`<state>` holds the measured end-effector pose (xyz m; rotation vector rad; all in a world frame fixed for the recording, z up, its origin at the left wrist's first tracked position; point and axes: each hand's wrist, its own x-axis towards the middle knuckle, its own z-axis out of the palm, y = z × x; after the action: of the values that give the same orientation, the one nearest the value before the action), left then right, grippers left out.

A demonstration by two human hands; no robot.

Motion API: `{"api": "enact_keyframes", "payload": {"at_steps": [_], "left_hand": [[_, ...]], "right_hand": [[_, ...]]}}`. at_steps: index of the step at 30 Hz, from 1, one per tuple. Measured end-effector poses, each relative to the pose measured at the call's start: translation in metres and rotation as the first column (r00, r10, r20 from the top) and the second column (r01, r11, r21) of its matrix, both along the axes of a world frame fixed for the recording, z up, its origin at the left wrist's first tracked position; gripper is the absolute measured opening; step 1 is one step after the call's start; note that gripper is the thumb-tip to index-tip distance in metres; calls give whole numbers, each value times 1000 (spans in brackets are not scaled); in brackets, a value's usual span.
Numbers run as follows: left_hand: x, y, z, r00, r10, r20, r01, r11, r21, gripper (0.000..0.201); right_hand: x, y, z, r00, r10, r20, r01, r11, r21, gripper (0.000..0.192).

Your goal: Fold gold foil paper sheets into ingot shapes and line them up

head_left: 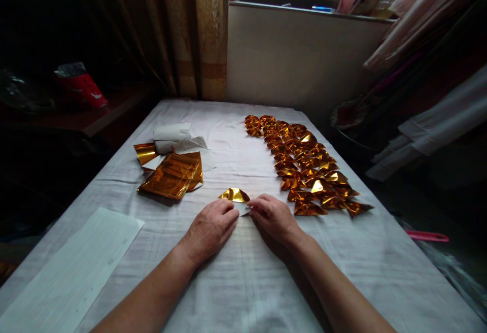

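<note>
A folded piece of gold foil paper [235, 194] lies between my hands on the white cloth, with its shiny curved edge facing away from me. My left hand [212, 227] is closed at its near left side, fingers bent and their tips partly hidden. At the right end, my right hand [273, 216] pinches the foil between thumb and fingers. A small dark tip shows below the right fingers. Several folded gold foil pieces [304, 163] stand in rows to the right. To the left lies a stack of flat gold foil sheets [169, 175].
A white paper roll [173, 137] lies behind the foil stack. Near the table's left edge is a pale lined sheet [76, 272]. A red container [81, 87] stands on a dark side surface. A curtain [201, 33] hangs behind; clothes [437, 114] hang at right.
</note>
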<state>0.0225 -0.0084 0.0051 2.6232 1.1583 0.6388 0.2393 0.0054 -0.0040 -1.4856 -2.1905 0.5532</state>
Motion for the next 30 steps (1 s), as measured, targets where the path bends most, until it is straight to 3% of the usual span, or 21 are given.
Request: {"api": "enact_keyframes", "payload": {"at_steps": [19, 30], "left_hand": [[-2, 2, 2, 1000, -30, 0, 30, 999, -41, 23], [-3, 3, 0, 998, -54, -21, 54, 998, -19, 24]], "right_hand": [[-15, 4, 0, 983, -151, 102, 141, 985, 98, 13], [-18, 3, 0, 974, -200, 106, 193, 979, 67, 15]]}}
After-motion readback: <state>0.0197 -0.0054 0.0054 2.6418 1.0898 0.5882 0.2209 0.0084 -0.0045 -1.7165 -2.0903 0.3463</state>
